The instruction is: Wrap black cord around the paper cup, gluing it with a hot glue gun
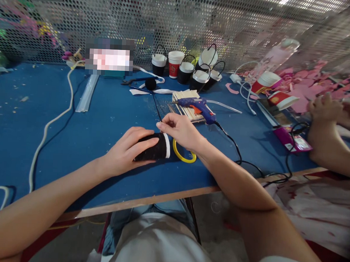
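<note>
My left hand (127, 149) wraps the black cup (154, 147) lying on the blue surface (100, 116); my right hand (179, 130) pinches a thin black strand (156, 105) at the rim, beside a yellow ring (183, 156).

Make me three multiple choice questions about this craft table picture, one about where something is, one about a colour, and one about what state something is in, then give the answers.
1. Where does the glue gun lie?
A. on the bundle of wooden sticks
B. inside a cup
C. on the floor

2. What colour is the ring beside the black cup?
A. red
B. yellow
C. white

3. How is the black cup positioned?
A. upright
B. stacked on another cup
C. on its side under the left hand

Answers: 1 A, the blue gun rests across the sticks on the blue table. 2 B, a yellow ring lies by the cup's white rim. 3 C, the left hand presses the cup lying sideways while the right hand pinches a thin black strand at its rim.
</note>
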